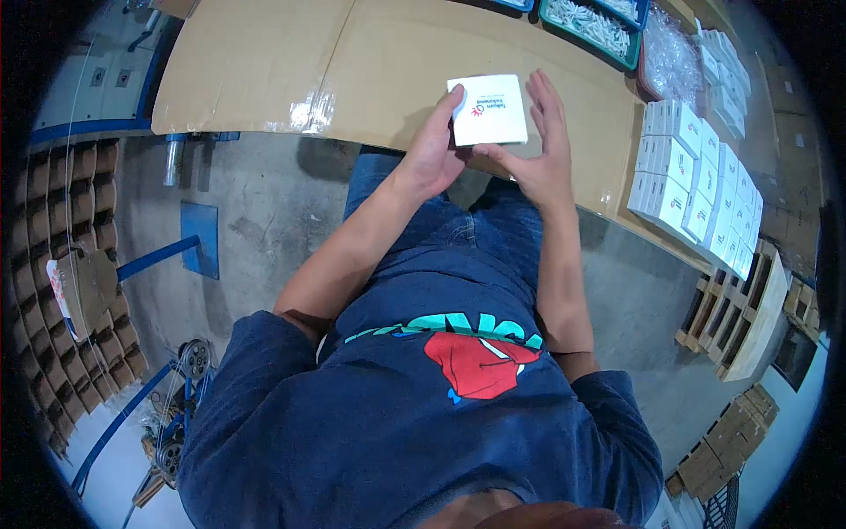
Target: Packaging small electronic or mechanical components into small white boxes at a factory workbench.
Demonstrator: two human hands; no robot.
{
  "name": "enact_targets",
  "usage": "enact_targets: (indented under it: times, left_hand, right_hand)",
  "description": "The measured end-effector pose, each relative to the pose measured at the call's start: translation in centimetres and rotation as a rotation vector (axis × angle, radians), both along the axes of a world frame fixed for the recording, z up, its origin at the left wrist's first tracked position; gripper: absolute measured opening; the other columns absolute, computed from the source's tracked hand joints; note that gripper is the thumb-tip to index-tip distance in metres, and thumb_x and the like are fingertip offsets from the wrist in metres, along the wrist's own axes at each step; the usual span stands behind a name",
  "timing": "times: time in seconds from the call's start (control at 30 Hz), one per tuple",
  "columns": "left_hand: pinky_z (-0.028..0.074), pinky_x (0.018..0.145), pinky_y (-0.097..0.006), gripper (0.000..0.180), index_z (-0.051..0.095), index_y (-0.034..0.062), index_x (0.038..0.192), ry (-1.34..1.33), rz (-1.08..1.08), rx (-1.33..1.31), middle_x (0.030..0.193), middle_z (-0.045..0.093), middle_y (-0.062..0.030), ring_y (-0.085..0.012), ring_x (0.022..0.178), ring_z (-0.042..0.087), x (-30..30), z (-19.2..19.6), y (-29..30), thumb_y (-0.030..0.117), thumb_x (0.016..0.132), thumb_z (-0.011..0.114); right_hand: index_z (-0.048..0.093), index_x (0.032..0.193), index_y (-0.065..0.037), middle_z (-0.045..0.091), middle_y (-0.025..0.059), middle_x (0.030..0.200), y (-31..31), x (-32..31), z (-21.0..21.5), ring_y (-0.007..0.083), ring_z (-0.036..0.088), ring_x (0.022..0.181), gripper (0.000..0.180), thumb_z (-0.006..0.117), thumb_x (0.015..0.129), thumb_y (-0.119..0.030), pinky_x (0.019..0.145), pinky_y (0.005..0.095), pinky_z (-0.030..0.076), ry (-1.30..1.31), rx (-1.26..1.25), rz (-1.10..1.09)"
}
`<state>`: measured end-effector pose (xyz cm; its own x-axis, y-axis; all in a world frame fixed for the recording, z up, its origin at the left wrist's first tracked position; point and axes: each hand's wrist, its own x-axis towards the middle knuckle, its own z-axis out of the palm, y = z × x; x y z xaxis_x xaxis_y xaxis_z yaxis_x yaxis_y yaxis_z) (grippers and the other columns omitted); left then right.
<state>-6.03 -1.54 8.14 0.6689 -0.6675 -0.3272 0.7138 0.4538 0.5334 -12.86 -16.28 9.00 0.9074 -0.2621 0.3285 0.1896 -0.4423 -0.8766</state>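
Only one white carton [495, 119] is over the near edge of the bench [247, 70], gripped by the left hand [430, 150]; the right hand [542, 167] spreads its fingers beside it. Many similar cartons [698, 181] are already stacked at right.

Around the bench: cardboard, wood and blue metal
We note tan cardboard over the table [379, 53], grey concrete floor [264, 203] below; at the far edge, right of centre, slim white pieces [589, 26] in a green tray [632, 60], clear plastic [674, 53] heaped just beside; on our right, a wooden pallet [765, 309], and brown cartons [727, 441] lower down; on our left, a cardboard grid [31, 238], a blue plate [203, 225] meeting a blue bar [154, 257], pulley wheels [195, 359] lower down; upper left, a pale cabinet [88, 62] with blue edging
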Motion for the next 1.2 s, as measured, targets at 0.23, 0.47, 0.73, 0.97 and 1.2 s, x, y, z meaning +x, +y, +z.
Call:
enact_targets:
  times: [0.23, 0.47, 0.73, 0.97, 1.2]
  left_hand:
    - [0.047, 0.098, -0.036, 0.045, 0.047, 0.0060, 0.139, -0.175, 0.221, -0.029, 0.125, 0.061, -0.0072, -0.0170, 0.113, 0.060, -0.2, -0.3, -0.6, 0.034, 0.104, 0.051]
    - [0.048, 0.095, -0.033, 0.038, 0.052, 0.0031, 0.131, -0.249, 0.016, 0.101, 0.121, 0.062, -0.0081, -0.0179, 0.107, 0.061, -0.2, -1.4, -0.1, 0.027, 0.102, 0.055]
    - [0.053, 0.090, -0.036, 0.038, 0.054, 0.0061, 0.131, -0.135, -0.044, 0.088, 0.116, 0.065, -0.0066, -0.0173, 0.105, 0.063, -0.5, -1.0, -0.3, 0.029, 0.101, 0.061]
    - [0.051, 0.094, -0.036, 0.037, 0.054, 0.0066, 0.129, -0.076, 0.065, -0.012, 0.120, 0.064, -0.0059, -0.0177, 0.107, 0.063, -1.5, -0.1, -1.2, 0.030, 0.101, 0.062]
    - [0.053, 0.094, -0.036, 0.039, 0.054, 0.0067, 0.128, -0.051, 0.063, 0.015, 0.118, 0.063, -0.0067, -0.0183, 0.107, 0.063, -1.1, -0.3, -0.9, 0.033, 0.101, 0.061]
  right_hand:
    - [0.059, 0.119, 0.005, 0.066, 0.0095, 0.110, 2.0, -0.3, -1.6, 0.0158, 0.064, 0.101, 0.038, 0.076, 0.086, -0.005, 0.092, 0.0302, 0.053, 0.232, 0.877, -0.042]
    - [0.059, 0.117, 0.006, 0.067, 0.0094, 0.106, 0.1, -0.1, -0.7, 0.0144, 0.064, 0.097, 0.029, 0.068, 0.091, -0.004, 0.082, 0.0280, 0.053, 0.075, 0.960, -0.138]
    - [0.063, 0.118, 0.004, 0.069, 0.0084, 0.104, -0.1, 0.1, 0.0, 0.0135, 0.065, 0.094, 0.029, 0.070, 0.092, -0.008, 0.078, 0.0277, 0.055, 0.077, 0.816, -0.267]
    - [0.064, 0.115, 0.004, 0.070, 0.0077, 0.105, 1.5, -0.1, -0.6, 0.0126, 0.065, 0.093, 0.028, 0.072, 0.090, -0.005, 0.076, 0.0258, 0.054, 0.091, 0.701, -0.099]
    - [0.065, 0.113, 0.006, 0.071, 0.0096, 0.101, 1.1, 0.0, -0.5, 0.0135, 0.067, 0.084, 0.024, 0.070, 0.092, -0.004, 0.074, 0.0260, 0.055, 0.166, 0.703, -0.075]
